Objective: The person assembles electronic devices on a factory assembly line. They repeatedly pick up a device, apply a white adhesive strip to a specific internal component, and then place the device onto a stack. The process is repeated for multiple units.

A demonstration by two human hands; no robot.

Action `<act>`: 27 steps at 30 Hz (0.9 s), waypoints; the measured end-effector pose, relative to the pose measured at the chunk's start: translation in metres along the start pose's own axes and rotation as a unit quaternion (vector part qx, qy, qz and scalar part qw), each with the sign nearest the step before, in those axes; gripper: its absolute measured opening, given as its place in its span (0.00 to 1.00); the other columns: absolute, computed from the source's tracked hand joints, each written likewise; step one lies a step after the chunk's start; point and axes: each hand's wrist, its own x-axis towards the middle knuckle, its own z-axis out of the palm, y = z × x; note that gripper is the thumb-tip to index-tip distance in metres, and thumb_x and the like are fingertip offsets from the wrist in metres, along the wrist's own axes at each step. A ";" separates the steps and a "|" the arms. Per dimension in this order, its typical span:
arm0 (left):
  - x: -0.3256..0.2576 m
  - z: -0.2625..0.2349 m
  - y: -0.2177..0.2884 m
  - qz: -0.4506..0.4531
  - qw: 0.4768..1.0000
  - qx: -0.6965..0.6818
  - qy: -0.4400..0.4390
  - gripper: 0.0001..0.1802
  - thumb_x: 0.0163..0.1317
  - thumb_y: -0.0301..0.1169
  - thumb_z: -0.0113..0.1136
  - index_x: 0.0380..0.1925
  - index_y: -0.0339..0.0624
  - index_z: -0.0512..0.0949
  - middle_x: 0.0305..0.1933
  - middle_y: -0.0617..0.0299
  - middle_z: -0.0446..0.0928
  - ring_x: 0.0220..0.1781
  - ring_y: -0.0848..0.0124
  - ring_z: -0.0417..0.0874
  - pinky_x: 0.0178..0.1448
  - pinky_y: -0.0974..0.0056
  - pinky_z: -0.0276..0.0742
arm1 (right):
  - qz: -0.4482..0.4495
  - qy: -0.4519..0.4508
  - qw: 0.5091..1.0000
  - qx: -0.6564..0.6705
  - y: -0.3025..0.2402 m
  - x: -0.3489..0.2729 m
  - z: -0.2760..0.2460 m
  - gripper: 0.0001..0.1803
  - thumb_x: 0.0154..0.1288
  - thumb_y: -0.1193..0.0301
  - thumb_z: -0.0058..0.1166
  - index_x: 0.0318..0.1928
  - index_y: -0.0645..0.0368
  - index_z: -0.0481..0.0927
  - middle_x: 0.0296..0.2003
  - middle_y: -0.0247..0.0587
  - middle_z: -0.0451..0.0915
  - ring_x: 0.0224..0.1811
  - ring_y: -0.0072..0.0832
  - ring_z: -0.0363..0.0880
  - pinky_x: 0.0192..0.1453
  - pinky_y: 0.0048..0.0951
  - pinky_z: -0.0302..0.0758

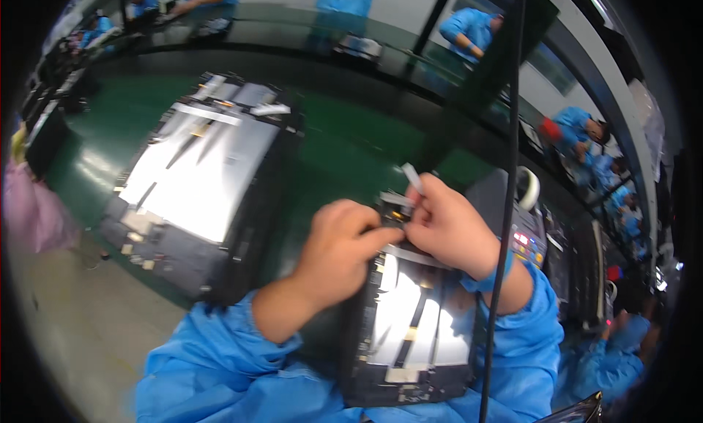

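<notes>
1. Green conveyor belt (pixel 344 141) runs through a workshop where people in blue coats (pixel 472 29) work at the far benches.
2. Right hand (pixel 448 229) pinches a small white strip (pixel 412 177) between thumb and fingertips, the strip sticking up above them.
3. Left hand (pixel 340 251) is curled, its fingertips pressed on the top edge of the near panel (pixel 414 328), touching the right hand there.
4. That open-backed panel (shiny silver sheet in a dark frame) lies just before the person, between the blue sleeves (pixel 220 364).
5. A second, similar panel (pixel 201 181) rests on the belt to the left, well apart.
6. A thin dark cable (pixel 505 203) hangs down across the right wrist.
</notes>
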 end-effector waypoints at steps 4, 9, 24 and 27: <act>-0.002 0.001 -0.001 -0.006 1.000 0.001 -0.026 0.16 0.48 0.27 0.58 0.39 0.50 0.82 0.38 0.59 0.70 0.46 0.58 0.72 0.52 0.55 0.66 | 0.016 -0.056 0.998 -0.002 -0.006 0.000 -0.012 0.16 0.50 0.76 0.58 0.40 0.60 0.70 0.19 0.34 0.73 0.22 0.24 0.75 0.27 0.27 0.71; -0.005 0.005 -0.003 -0.016 0.999 -0.029 -0.024 0.14 0.53 0.28 0.58 0.41 0.51 0.80 0.39 0.58 0.67 0.46 0.58 0.70 0.51 0.57 0.66 | -0.001 -0.032 0.999 -0.042 -0.019 -0.005 -0.013 0.15 0.47 0.80 0.58 0.37 0.60 0.71 0.21 0.32 0.72 0.23 0.18 0.71 0.28 0.23 0.68; -0.007 0.008 -0.004 -0.033 0.998 -0.049 -0.013 0.14 0.53 0.24 0.56 0.41 0.48 0.79 0.46 0.53 0.66 0.54 0.52 0.68 0.58 0.54 0.65 | -0.231 0.037 0.952 -0.199 -0.029 -0.003 -0.010 0.10 0.44 0.71 0.66 0.27 0.58 0.78 0.27 0.41 0.76 0.34 0.43 0.74 0.39 0.41 0.71; -0.011 0.009 -0.006 -0.037 0.998 -0.049 -0.009 0.14 0.53 0.23 0.56 0.40 0.48 0.79 0.46 0.53 0.66 0.55 0.52 0.68 0.58 0.54 0.65 | -0.154 0.089 0.977 -0.119 -0.022 -0.008 -0.001 0.12 0.44 0.71 0.69 0.26 0.61 0.79 0.26 0.40 0.74 0.29 0.36 0.74 0.35 0.35 0.71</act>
